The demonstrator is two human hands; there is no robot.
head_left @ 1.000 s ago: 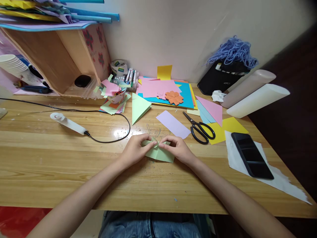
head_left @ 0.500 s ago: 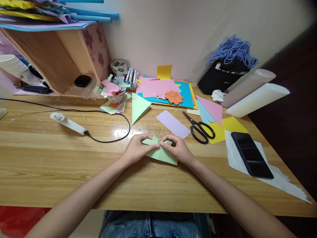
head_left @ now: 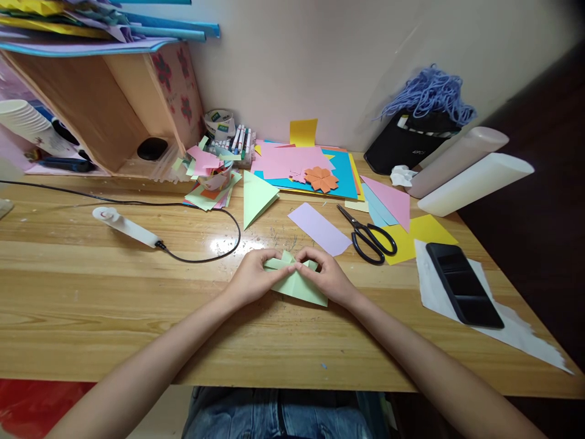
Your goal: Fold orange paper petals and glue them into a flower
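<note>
A pale green folded paper (head_left: 301, 289) is pinched between both hands just above the wooden desk, with small flaps raised along its far side. My left hand (head_left: 256, 274) grips its left part, the thumb lying on top towards the centre. From the right, my right hand (head_left: 331, 277) holds it with thumb and bent forefinger, and the two thumb tips almost meet at the middle. The fingers underneath are hidden. Beyond the hands lie a lilac paper strip (head_left: 319, 228), black-handled scissors (head_left: 369, 236) and another pale green folded triangle (head_left: 256, 200).
A black phone (head_left: 465, 285) rests on torn white paper at the right, near yellow paper (head_left: 432, 235). On the left lies a white glue gun (head_left: 128, 228) with a black cord. An orange paper flower (head_left: 321, 180) sits on stacked coloured sheets by the wall.
The green paper has shifted and tilted slightly within my fingers, its left edge now more covered by the left hand. Both thumbs stay at the middle.
</note>
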